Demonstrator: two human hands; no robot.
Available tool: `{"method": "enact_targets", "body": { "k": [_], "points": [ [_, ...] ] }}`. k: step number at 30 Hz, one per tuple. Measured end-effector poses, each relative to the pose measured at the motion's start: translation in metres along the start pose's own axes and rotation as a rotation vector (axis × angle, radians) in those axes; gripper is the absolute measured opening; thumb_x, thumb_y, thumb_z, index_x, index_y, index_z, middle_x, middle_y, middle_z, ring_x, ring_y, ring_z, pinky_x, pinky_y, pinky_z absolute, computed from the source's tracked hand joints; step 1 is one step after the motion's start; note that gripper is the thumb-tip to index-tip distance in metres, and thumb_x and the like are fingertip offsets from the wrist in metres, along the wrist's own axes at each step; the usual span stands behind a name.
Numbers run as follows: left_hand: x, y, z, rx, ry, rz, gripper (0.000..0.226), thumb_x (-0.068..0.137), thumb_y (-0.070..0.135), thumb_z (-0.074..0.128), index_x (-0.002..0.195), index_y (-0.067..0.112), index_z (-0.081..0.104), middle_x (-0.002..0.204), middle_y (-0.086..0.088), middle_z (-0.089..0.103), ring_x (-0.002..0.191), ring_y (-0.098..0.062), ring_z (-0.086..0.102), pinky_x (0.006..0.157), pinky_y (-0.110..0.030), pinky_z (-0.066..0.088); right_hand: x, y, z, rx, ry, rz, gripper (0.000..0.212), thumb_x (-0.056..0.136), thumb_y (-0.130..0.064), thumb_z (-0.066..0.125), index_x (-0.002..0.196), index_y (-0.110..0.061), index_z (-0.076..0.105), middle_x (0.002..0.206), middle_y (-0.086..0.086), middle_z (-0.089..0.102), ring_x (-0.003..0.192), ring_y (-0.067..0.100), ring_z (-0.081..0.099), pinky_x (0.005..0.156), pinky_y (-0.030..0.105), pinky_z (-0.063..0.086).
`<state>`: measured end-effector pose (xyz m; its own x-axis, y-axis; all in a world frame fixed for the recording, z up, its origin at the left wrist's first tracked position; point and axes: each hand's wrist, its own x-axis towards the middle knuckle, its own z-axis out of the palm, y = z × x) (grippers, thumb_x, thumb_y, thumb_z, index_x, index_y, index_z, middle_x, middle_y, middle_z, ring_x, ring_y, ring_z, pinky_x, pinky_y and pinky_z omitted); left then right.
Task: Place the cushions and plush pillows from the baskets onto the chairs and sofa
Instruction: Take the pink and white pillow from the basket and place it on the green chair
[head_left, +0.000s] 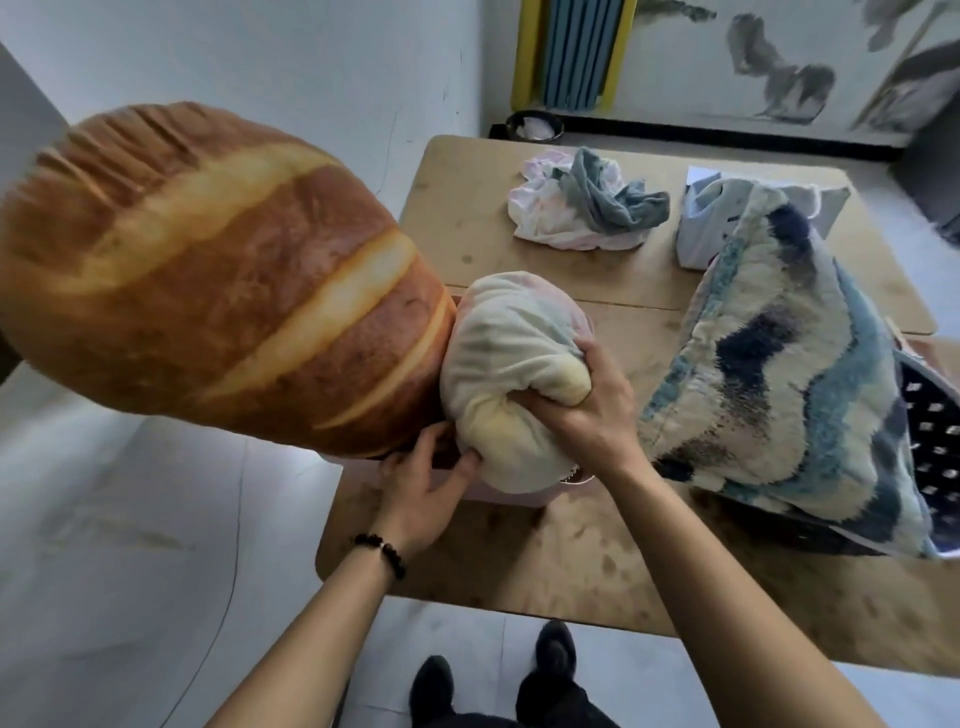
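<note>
A big bread-shaped plush pillow (208, 275) sticks up and to the left out of a pink basket (514, 496) on the wooden table (597, 561). Beside it in the same basket sits a cream pastel plush pillow (511, 364). My right hand (592, 410) grips the cream pillow, fingers dug into its soft side. My left hand (426, 483) touches the base of the bread pillow and the cream pillow's lower edge, fingers loosely bent. A shaggy blue-and-cream wave-pattern cushion (784, 374) leans in a dark perforated basket (930, 447) at the right.
At the table's far side lie a crumpled heap of white and grey cloth (582, 202) and a folded pale garment (701, 228). A dark bowl (535, 126) stands on the floor by the wall. Grey floor lies to the left. My shoes (556, 654) show below the table edge.
</note>
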<state>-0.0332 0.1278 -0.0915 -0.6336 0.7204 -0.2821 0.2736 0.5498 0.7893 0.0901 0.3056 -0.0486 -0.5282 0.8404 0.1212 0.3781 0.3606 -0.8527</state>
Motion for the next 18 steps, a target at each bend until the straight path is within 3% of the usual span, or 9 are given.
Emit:
{"method": "enact_targets", "body": {
  "k": [2, 5, 8, 12, 15, 18],
  "points": [
    [0.002, 0.009, 0.001, -0.121, 0.002, 0.001, 0.072, 0.084, 0.075, 0.049, 0.147, 0.042, 0.039, 0.148, 0.005, 0.044, 0.139, -0.025, 0.037, 0.117, -0.047, 0.034, 0.005, -0.010, -0.002, 0.107, 0.053, 0.045, 0.079, 0.061, -0.058, 0.088, 0.126, -0.024, 0.059, 0.122, -0.006, 0.068, 0.108, 0.012, 0.066, 0.094, 0.043, 0.056],
    [0.007, 0.034, 0.000, -0.350, -0.019, 0.094, 0.047, 0.103, 0.041, 0.054, 0.147, 0.032, 0.042, 0.141, 0.015, 0.047, 0.133, -0.006, 0.042, 0.109, -0.027, 0.035, 0.014, -0.025, -0.007, 0.225, 0.087, 0.071, 0.072, 0.062, -0.050, 0.090, 0.121, -0.020, 0.061, 0.112, -0.006, 0.073, 0.102, 0.010, 0.070, 0.093, 0.046, 0.057],
    [0.011, 0.056, -0.003, -0.408, -0.009, 0.226, 0.026, 0.100, 0.038, 0.056, 0.125, 0.043, 0.055, 0.130, 0.018, 0.060, 0.119, 0.008, 0.055, 0.108, -0.028, 0.045, 0.021, -0.039, -0.018, 0.281, 0.144, 0.033, 0.066, 0.059, -0.051, 0.090, 0.113, -0.023, 0.063, 0.108, -0.004, 0.075, 0.101, 0.015, 0.072, 0.091, 0.051, 0.058],
    [0.013, 0.069, -0.014, -0.517, 0.017, 0.340, 0.024, 0.090, 0.049, 0.057, 0.114, 0.053, 0.063, 0.130, 0.012, 0.067, 0.124, -0.001, 0.059, 0.108, -0.029, 0.046, 0.019, -0.062, -0.034, 0.361, 0.183, -0.039, 0.057, 0.065, -0.040, 0.092, 0.111, -0.022, 0.064, 0.106, -0.003, 0.076, 0.100, 0.017, 0.073, 0.089, 0.051, 0.059],
    [0.016, 0.069, -0.017, -0.549, -0.004, 0.360, 0.042, 0.086, 0.056, 0.058, 0.126, 0.044, 0.062, 0.136, 0.007, 0.066, 0.131, -0.010, 0.057, 0.114, -0.041, 0.044, 0.015, -0.069, -0.037, 0.394, 0.202, -0.054, 0.061, 0.065, -0.037, 0.093, 0.115, -0.018, 0.064, 0.108, -0.001, 0.076, 0.101, 0.018, 0.073, 0.091, 0.051, 0.059],
    [0.016, 0.070, -0.015, -0.557, -0.025, 0.392, 0.051, 0.089, 0.055, 0.059, 0.134, 0.032, 0.061, 0.136, 0.005, 0.066, 0.132, -0.012, 0.057, 0.116, -0.045, 0.043, 0.012, -0.068, -0.043, 0.383, 0.250, -0.032, 0.060, 0.063, -0.044, 0.091, 0.113, -0.023, 0.065, 0.107, -0.005, 0.076, 0.099, 0.015, 0.073, 0.090, 0.050, 0.059]
  ]
}}
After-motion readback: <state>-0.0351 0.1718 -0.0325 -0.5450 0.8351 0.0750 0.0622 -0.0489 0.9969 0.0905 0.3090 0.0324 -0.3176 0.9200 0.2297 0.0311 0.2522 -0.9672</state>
